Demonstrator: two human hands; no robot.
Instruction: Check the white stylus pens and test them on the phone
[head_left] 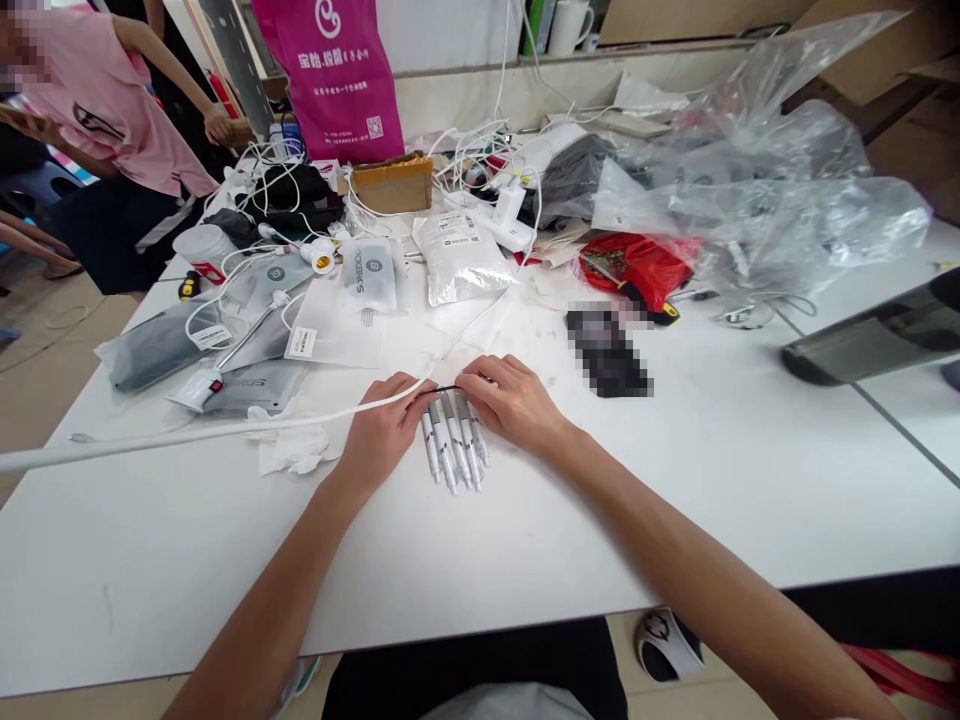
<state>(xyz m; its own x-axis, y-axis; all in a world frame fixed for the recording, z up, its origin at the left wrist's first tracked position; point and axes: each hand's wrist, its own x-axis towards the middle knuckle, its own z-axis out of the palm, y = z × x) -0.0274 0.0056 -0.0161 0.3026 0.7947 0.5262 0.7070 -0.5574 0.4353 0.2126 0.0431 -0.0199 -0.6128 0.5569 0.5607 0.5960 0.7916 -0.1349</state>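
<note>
The left hand (380, 433) and the right hand (511, 402) are both curled closed and face each other over the upper end of a fanned bundle of slim white-and-metal tubes (453, 443), which lies on the table (150, 560) directly beneath and toward the person from them. Between the two hands, a thin black strip (439, 389) runs across the top of the bundle, and the fingertips of both hands seem to pinch it, though the fingers hide its ends. A thick white cable (225, 426) comes in from the left, passes along the far edge of the left hand, apparently touching it, and climbs away beyond the hands. To the left of the left hand lies a crumpled white tissue (289, 447). Farther out past that hand are grey packets (247, 388) and white sachets (367, 277), while a foil-backed white bag (459, 262) sits ahead of the right hand. Beyond and to the right of the right hand are a pixelated dark object (607, 350), a red bag (637, 268) and heaped clear plastic sheeting (757, 190). A tangle of white cables (480, 170) and a cardboard box (391, 185) stand well ahead of both hands, and a person in a pink shirt (97, 120) stands off to the far left.
</note>
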